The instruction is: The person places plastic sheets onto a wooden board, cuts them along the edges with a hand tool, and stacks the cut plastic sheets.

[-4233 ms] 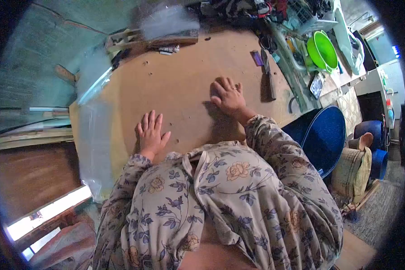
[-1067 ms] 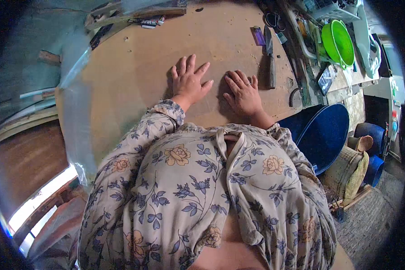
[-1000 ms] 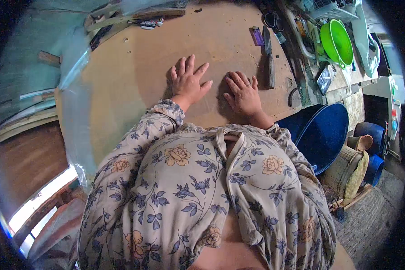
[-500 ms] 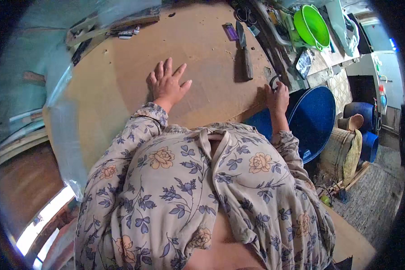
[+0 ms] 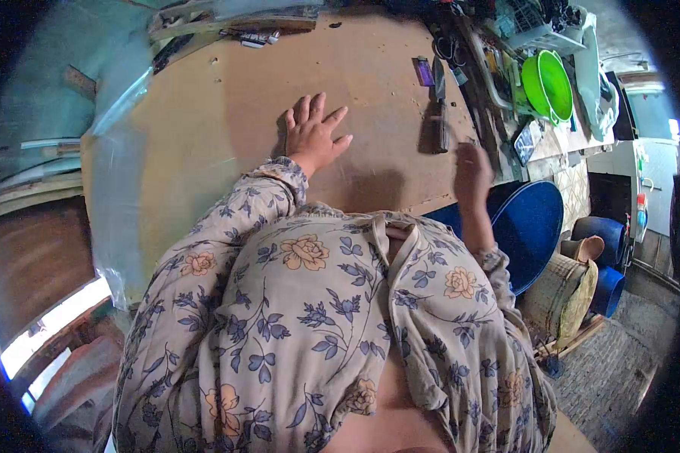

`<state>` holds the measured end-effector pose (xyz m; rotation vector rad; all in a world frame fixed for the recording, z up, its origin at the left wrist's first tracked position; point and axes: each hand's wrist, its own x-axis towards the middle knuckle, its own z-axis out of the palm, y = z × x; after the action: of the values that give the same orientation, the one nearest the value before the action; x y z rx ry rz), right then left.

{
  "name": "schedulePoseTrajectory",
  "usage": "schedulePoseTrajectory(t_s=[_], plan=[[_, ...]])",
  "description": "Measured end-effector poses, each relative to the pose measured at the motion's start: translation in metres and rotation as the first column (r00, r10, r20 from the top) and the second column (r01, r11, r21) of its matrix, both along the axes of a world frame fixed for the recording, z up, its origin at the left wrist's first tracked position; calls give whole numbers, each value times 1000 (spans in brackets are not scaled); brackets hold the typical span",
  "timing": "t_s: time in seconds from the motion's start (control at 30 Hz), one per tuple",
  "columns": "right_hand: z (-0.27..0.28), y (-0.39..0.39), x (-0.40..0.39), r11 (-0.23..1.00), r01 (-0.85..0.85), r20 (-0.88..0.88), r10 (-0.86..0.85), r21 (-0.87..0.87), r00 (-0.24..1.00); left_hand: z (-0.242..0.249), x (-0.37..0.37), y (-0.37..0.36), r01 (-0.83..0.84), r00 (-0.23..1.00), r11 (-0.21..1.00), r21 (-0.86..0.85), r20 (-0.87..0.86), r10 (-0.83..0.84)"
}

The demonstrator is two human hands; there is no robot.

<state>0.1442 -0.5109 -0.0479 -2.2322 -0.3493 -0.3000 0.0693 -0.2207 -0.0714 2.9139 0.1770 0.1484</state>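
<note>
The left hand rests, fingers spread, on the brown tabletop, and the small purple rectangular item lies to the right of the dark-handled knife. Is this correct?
Not quite: the head view shows the purple item left of the knife. The left hand is as you say.

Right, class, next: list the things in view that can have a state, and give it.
Left grip: open, palm down on tabletop
Right grip: blurred, open or shut unclear
Knife: lying flat, blade bare
Purple lighter: lying beside knife
Green basin: uncovered
Blue tub: uncovered
</note>
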Motion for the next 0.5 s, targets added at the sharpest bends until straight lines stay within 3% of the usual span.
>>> schedulePoseTrajectory(t_s=[0.07,0.13,0.2,0.5], plan=[[-7,40,-9,981,-195,-177,188,-24,966,-1,2,-2,2,1000,1000,-5,1,-2],[6,75,-17,949,-310,-41,308,-51,950,-1,2,-1,11,1000,1000,-7,9,-11],[-9,92,-15,940,-327,-128,315,-92,941,-2,2,-1,-1,1000,1000,-5,10,1],[-23,102,-11,903,-358,-104,342,-240,934,-2,2,-2,-9,1000,1000,-27,3,10]])
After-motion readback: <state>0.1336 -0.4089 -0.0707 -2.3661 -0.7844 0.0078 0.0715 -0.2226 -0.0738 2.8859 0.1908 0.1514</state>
